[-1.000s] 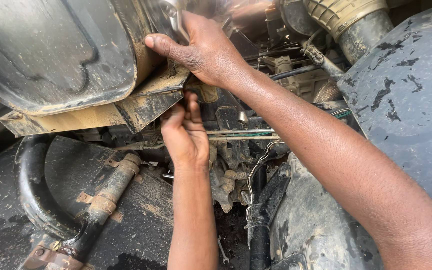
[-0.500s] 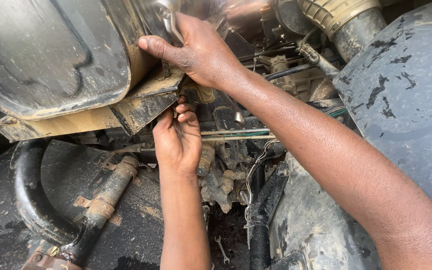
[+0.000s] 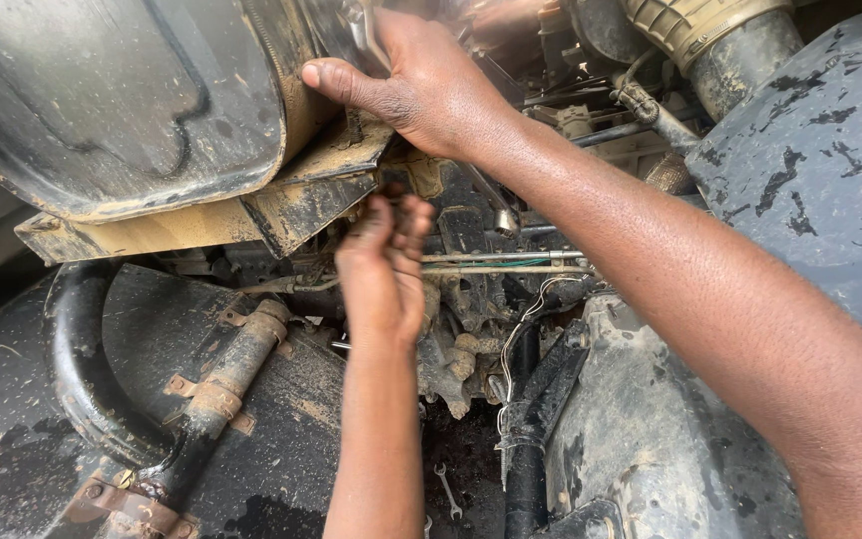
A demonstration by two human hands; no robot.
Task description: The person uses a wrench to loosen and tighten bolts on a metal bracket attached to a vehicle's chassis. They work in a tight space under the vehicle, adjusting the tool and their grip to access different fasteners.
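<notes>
Crowding the hands (image 3: 383, 269), bracket (image 3: 311, 205), hose (image 3: 77, 369), wires (image 3: 501, 265)

Single head view, looking steeply down, close over grimy engine bay (image 3: 471, 329)

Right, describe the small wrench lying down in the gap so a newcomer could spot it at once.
Start from the big curved black pipe at lower left and move right, past the left hand and its forearm. Low in the dark gap, just right of that forearm, lies the small wrench. It is a thin, pale metal tool lying loose on dark ground, unlike the fixed black hose beside it.
</notes>
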